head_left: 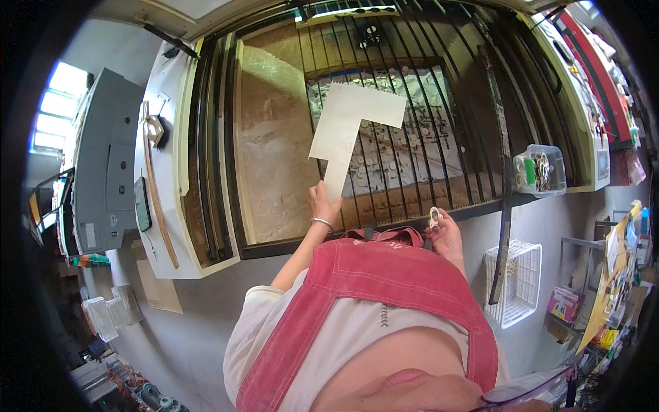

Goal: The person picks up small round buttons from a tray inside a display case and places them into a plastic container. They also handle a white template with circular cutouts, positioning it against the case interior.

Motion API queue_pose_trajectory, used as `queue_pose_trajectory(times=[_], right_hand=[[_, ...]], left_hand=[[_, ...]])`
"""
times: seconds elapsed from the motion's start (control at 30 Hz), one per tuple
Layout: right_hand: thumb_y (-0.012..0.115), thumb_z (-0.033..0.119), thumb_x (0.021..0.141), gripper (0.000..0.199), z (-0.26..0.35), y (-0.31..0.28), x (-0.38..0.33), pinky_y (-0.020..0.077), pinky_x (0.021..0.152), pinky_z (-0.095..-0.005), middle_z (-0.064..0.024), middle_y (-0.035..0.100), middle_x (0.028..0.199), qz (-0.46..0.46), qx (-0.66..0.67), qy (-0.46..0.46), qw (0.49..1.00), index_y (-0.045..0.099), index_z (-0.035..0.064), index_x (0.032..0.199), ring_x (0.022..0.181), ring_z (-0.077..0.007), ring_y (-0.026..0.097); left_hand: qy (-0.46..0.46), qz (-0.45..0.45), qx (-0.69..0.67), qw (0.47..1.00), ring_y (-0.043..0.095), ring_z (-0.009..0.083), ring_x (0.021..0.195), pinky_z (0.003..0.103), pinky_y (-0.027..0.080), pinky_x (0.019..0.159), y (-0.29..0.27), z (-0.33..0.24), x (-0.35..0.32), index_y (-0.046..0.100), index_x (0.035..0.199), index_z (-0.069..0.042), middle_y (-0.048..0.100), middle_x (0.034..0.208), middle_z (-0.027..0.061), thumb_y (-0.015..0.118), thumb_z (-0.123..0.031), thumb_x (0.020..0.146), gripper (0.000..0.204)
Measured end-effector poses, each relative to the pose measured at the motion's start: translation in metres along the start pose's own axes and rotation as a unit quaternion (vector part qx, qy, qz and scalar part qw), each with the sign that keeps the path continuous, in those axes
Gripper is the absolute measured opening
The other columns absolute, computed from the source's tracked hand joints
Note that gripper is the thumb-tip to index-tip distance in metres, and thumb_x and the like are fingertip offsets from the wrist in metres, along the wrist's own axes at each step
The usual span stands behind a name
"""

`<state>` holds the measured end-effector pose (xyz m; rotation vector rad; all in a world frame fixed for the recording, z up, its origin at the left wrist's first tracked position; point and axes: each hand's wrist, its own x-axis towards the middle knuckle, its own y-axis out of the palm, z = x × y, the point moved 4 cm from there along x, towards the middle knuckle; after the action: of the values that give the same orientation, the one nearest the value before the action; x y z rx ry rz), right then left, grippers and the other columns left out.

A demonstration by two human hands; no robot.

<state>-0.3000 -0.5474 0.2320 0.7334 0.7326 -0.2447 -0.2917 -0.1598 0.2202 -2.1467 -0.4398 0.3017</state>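
Note:
My left hand [322, 208], with a bangle at its wrist, grips the narrow lower end of a cream-coloured flat sheet [341, 127]. The sheet has an irregular stepped outline and a fine toothed upper edge, and it is held over dark slats [432, 130] in the bed of a large machine. Close to the bed's front edge, my right hand [447, 237] pinches a small pale cut-out piece [434, 218] with rounded openings. Below the slats, many small cut-out pieces [374, 165] lie scattered on a light surface.
A clear plastic tub [539, 172] of small pieces sits at the bed's front right corner. In front of it, a long dark bar [506, 226] reaches down past a white basket [515, 283]. On the left ledge are a phone [142, 204] and a curved wooden strip [155, 199].

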Motion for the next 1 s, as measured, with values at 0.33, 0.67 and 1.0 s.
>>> queue_pose_trajectory(times=[0.33, 0.67, 1.0], right_hand=[[0.053, -0.002, 0.087, 0.035, 0.023, 0.014, 0.029, 0.0554, 0.064, -0.0374, -0.0073, 0.065, 0.092, 0.041, -0.033, 0.025, 0.998, 0.055, 0.0042, 0.122, 0.074, -0.0202, 0.063], [0.049, 0.009, 0.085, 0.021, 0.046, -0.036, 0.042, 0.0463, 0.084, -0.0465, -0.0173, 0.066, 0.098, -0.184, -0.626, -0.304, 0.694, 0.060, 0.0044, 0.103, 0.095, -0.0367, 0.062], [0.049, 0.010, 0.086, 0.017, 0.036, -0.021, 0.032, 0.0466, 0.077, -0.0513, -0.0155, 0.062, 0.100, -0.208, -0.690, -0.361, 0.591, 0.057, 0.0089, 0.101, 0.091, -0.0402, 0.061]], left_hand=[[0.028, -0.006, 0.053, 0.998, 0.051, 0.0409, 0.116, 0.047, 0.045, 0.098, -0.005, -0.012, -0.022, 0.035, 0.146, -0.005, 0.048, 0.126, 0.0212, 0.083, -0.018, 0.072, 0.089], [-0.004, 0.060, 0.093, 0.994, 0.058, 0.0424, 0.108, 0.050, 0.049, 0.091, -0.005, -0.008, -0.015, 0.031, 0.148, -0.006, 0.056, 0.120, 0.0227, 0.081, -0.027, 0.075, 0.091], [0.008, 0.090, 0.088, 0.992, 0.060, 0.0440, 0.107, 0.051, 0.051, 0.087, -0.004, -0.001, -0.009, 0.029, 0.147, -0.007, 0.055, 0.121, 0.0251, 0.081, -0.032, 0.076, 0.091]])
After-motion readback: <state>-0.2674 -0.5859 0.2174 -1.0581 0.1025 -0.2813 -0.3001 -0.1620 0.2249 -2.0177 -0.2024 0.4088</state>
